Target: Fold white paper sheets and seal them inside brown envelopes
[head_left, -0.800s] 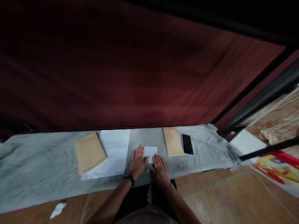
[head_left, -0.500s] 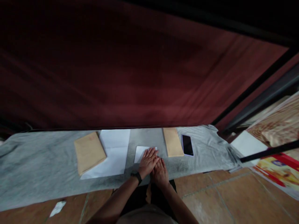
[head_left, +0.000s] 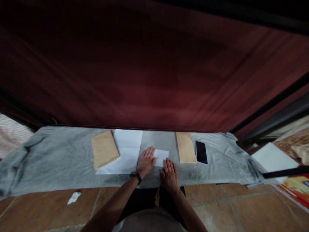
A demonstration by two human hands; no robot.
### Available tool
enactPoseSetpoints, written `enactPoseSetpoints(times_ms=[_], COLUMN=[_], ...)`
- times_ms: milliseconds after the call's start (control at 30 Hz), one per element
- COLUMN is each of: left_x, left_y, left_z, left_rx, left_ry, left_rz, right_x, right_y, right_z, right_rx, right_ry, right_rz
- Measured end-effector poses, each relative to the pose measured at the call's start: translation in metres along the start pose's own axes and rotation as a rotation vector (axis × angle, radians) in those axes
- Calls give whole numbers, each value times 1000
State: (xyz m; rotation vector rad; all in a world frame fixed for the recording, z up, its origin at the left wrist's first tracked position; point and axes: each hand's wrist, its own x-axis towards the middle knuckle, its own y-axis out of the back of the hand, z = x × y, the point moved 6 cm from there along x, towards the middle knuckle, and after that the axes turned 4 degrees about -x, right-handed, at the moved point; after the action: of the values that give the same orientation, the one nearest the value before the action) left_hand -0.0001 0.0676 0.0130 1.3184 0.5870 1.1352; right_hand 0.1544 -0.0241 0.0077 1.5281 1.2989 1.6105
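A small white sheet of paper (head_left: 161, 157), seemingly folded, lies on the grey cloth between my hands. Flat over its left end rests my left hand (head_left: 146, 162), fingers stretched out, a dark band on the wrist. My right hand (head_left: 171, 176) lies with fingers extended at the paper's lower right corner. To the left are larger white sheets (head_left: 129, 148), with a stack of brown envelopes (head_left: 105, 149) partly on top. Right of my hands is another brown envelope (head_left: 186, 148), beside a phone (head_left: 201, 152) with a dark screen.
The grey cloth (head_left: 67, 154) covers a long, narrow surface against a dark red panel (head_left: 149, 96). A white scrap (head_left: 74, 198) lies on the tiled floor (head_left: 212, 209). At the right are a dark bar (head_left: 280, 172) and a red and yellow package (head_left: 295, 190).
My hands have moved apart from their overlapping position. The left went to the paper's left end and the right stayed near its lower right corner. The view has shifted slightly.
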Motion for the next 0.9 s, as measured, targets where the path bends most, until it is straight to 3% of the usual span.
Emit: enactPoseSetpoints(times_ms=[167, 533, 900], left_x=[-3, -1, -2], left_y=[-4, -1, 1], left_z=[-6, 1, 8], left_rx=[3, 25, 11], left_ry=[18, 75, 101], left_rz=[26, -58, -90], right_x=[7, 94, 133], right_y=[-3, -21, -36], right_z=[7, 21, 36], right_rx=[47, 67, 76], right_ry=[-50, -33, -39], right_rz=[-38, -257, -346])
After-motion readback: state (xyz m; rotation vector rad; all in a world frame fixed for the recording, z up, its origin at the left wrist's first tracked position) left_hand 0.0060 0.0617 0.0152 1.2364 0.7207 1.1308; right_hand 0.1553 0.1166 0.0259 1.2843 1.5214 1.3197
